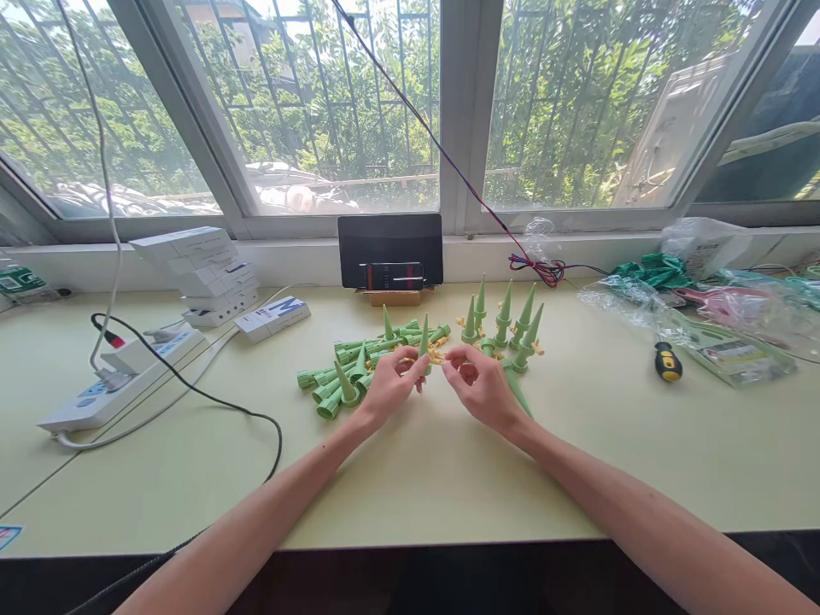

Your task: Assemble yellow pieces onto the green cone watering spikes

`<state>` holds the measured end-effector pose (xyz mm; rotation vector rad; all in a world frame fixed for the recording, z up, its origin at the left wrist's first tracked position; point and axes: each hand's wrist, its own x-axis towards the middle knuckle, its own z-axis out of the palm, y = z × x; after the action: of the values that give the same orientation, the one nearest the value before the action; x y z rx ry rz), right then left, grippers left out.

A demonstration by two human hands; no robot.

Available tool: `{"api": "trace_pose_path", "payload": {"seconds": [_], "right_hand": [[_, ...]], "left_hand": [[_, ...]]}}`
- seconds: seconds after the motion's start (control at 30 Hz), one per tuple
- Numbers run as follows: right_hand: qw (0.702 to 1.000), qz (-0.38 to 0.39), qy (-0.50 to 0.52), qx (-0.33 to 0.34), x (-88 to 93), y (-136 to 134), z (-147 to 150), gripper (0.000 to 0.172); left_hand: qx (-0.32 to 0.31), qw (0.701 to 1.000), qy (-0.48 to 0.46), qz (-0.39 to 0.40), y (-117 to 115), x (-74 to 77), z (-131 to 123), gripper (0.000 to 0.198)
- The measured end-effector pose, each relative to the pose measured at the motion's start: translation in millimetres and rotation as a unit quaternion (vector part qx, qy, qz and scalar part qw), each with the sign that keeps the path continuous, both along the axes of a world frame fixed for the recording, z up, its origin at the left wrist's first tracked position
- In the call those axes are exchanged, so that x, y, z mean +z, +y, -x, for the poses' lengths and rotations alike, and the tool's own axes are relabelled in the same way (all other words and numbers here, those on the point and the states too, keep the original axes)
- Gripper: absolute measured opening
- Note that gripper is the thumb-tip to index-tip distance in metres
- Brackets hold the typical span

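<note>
Between the fingertips of my left hand [392, 382] is a green plastic watering spike [424, 335], its point facing up. My right hand [482, 389] pinches a small yellow valve piece [436, 360] at the side of that spike; whether the two are joined is too small to tell. A pile of loose green spikes [330, 400] lies beside my left hand, some with their points up. Behind my right hand stand several spikes with yellow pieces [526, 340] on their sides. Another green spike [516, 393] lies partly hidden by my right hand.
A dark tablet [390, 235] and a phone [410, 275] lean by the window. White boxes [208, 269] and a power strip [121, 380] with cables are on the left. A yellow-black screwdriver [668, 362] and plastic bags [736, 342] lie to the right.
</note>
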<state>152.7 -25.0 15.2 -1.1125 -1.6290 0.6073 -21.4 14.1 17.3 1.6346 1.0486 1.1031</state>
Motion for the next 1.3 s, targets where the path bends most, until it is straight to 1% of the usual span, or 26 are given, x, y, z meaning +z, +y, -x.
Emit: {"api": "trace_pose_path", "payload": {"seconds": [0.37, 0.87, 1.3], "right_hand": [[1.0, 0.007, -0.006, 0.007, -1.7, 1.1, -0.4, 0.026], [0.999, -0.024, -0.023, 0.0, -5.2, 5.8, -1.5, 0.021], [1.0, 0.017, -0.005, 0.007, -1.2, 3.0, -1.3, 0.022]], "left_hand": [[-0.011, 1.0, 0.016, -0.025, -0.1, -2.6, 0.3, 0.032], [-0.021, 0.999, 0.017, -0.035, -1.0, -2.0, 0.4, 0.028], [-0.012, 0.999, 0.028, -0.032, -0.1, -2.7, 1.2, 0.03]]}}
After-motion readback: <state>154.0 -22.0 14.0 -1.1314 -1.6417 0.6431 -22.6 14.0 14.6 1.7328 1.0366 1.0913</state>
